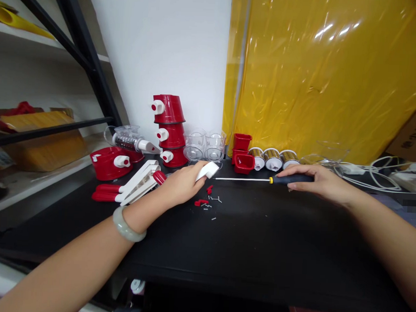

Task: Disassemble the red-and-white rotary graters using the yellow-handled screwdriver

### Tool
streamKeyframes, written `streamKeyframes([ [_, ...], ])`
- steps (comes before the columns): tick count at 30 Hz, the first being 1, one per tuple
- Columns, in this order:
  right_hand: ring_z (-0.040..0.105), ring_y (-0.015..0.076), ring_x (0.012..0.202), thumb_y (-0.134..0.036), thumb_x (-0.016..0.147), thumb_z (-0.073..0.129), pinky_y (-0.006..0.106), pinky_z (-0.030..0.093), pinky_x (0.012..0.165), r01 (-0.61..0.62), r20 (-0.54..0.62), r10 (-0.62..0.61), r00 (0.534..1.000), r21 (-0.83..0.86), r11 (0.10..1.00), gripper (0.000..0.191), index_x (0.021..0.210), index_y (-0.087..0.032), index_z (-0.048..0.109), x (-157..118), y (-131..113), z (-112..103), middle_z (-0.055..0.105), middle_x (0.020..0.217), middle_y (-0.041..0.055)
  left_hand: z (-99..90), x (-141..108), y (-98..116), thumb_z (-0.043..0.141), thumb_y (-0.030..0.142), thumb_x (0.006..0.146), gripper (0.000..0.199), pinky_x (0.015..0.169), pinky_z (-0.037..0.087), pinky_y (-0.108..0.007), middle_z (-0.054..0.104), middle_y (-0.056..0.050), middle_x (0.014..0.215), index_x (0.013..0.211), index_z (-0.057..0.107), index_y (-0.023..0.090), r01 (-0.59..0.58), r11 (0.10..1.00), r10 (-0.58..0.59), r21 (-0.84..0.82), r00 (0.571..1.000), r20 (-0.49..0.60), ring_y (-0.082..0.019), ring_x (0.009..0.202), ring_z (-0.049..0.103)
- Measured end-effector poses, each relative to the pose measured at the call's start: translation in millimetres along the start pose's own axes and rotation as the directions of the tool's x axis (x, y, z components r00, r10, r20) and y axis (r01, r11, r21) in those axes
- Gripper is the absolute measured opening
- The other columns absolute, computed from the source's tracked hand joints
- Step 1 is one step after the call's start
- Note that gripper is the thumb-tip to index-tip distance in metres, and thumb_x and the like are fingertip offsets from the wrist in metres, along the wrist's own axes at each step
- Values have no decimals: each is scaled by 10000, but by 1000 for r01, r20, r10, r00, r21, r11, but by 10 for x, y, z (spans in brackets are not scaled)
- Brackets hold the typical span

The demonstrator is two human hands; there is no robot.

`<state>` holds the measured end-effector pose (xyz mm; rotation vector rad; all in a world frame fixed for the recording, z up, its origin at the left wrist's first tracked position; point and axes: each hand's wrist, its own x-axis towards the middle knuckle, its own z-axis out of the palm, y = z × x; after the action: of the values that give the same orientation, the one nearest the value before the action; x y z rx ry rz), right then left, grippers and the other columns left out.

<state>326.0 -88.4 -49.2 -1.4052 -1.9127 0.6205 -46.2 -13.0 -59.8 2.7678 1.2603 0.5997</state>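
My left hand (184, 182) is closed around a white handle with a red end (208, 170), held above the black table. A long screwdriver (243, 179) with a dark handle and yellow collar lies level in my right hand (308, 179), whose fingers are wrapped on its handle. The screwdriver's tip is close to the white end of the handle; whether they touch is hard to tell. Just below on the table are small red parts (201, 202) and several tiny screws (207, 206). White handles with red grips (138, 185) lie left of my left hand.
Red housings (170, 135) are stacked at the back, beside clear cups (205, 144), red hoppers (244, 163) and metal drums (272, 159). Another red housing (111, 163) stands left. White cables (369, 177) lie right. A shelf (16, 189) borders the left side.
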Motion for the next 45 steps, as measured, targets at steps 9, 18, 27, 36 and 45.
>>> streamKeyframes([
  [9,656,315,1039,-529,685,792,476,477,970,-16,-51,15,999,-17,1000,374,989,-312,787,8,-23,4,729,1103,38,3,1,3,387,372,963,415,787,499,-382,675,-114,1138,1355,436,243,7,1000,-7,4,1000,12,-279,987,666],
  [18,656,301,1003,-553,692,786,473,487,947,2,-8,-2,1000,16,1000,407,1004,-291,783,0,8,-7,721,1094,55,1,1,-5,379,368,967,413,783,496,-378,670,-123,1147,1357,427,238,-4,1000,4,6,1000,3,-273,984,664],
  [27,651,316,1007,-561,708,763,507,461,974,-1,-11,0,1000,-36,999,404,1014,-298,776,8,21,-25,727,1084,55,5,8,4,412,372,950,419,789,499,-379,674,-123,1149,1342,441,229,7,1000,-7,12,1000,-13,-272,988,665],
  [36,665,276,985,-478,761,719,447,478,946,25,5,-24,1000,-162,986,362,1049,-264,760,79,159,46,726,1065,55,-20,3,57,518,566,869,467,726,504,-368,712,-108,980,1170,562,212,63,998,-63,27,998,-18,-297,907,686],
  [45,686,246,887,-375,745,670,412,541,843,52,35,-44,998,-277,959,282,985,-238,725,119,332,309,743,945,48,-9,-7,73,503,510,892,430,753,505,-377,712,-121,999,1182,529,193,56,998,-56,-11,998,-27,-292,939,687],
])
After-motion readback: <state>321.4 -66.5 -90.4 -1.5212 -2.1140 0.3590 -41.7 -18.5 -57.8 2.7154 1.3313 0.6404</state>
